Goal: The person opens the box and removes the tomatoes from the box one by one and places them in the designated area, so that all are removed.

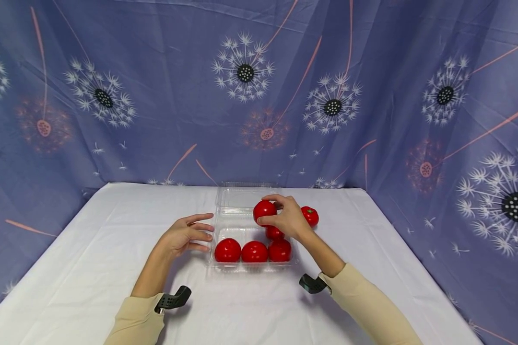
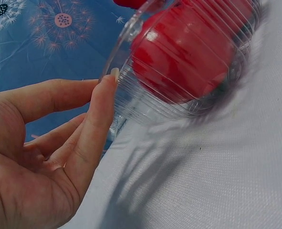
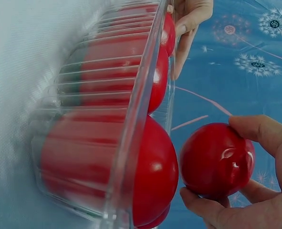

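My right hand (image 1: 290,219) grips 1 red tomato (image 1: 264,212) between thumb and fingers, holding it above the clear plastic container (image 1: 238,234). Inside, 3 tomatoes (image 1: 254,251) line the near row, with 1 more behind at right. My left hand (image 1: 182,235) grasps nothing, fingers extended at the left rim; whether they touch it, I can't quite tell. 1 loose tomato (image 1: 310,216) sits right of the container.

room to pass from above lies over the clear container's (image 1: 229,233) back left. three tomatoes (image 1: 254,252) block its front row, the left hand (image 1: 186,235) its left side, the right hand (image 1: 288,216) its back right.
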Motion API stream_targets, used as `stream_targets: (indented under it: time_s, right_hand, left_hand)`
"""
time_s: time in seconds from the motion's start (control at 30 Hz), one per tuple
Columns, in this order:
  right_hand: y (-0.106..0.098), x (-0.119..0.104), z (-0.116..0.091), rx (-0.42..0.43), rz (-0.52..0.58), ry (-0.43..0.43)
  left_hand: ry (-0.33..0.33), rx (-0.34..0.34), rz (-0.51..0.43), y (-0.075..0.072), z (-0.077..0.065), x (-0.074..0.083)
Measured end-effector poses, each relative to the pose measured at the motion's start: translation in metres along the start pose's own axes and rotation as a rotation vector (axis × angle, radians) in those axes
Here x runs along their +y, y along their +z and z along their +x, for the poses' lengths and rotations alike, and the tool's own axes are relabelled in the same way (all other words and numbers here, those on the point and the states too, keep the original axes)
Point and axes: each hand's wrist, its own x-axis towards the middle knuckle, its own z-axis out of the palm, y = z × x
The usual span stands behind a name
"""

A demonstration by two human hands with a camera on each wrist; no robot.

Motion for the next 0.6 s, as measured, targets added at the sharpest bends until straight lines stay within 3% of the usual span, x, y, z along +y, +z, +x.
stream_targets:
  time_s: [0.6]
  right_hand:
    - [-0.0012, -0.0019, -0.0062, 0.014, 0.096, 0.003]
  left_hand:
    - [0.008, -0.007, -0.006, 0.0003, -0.0001, 0.0001]
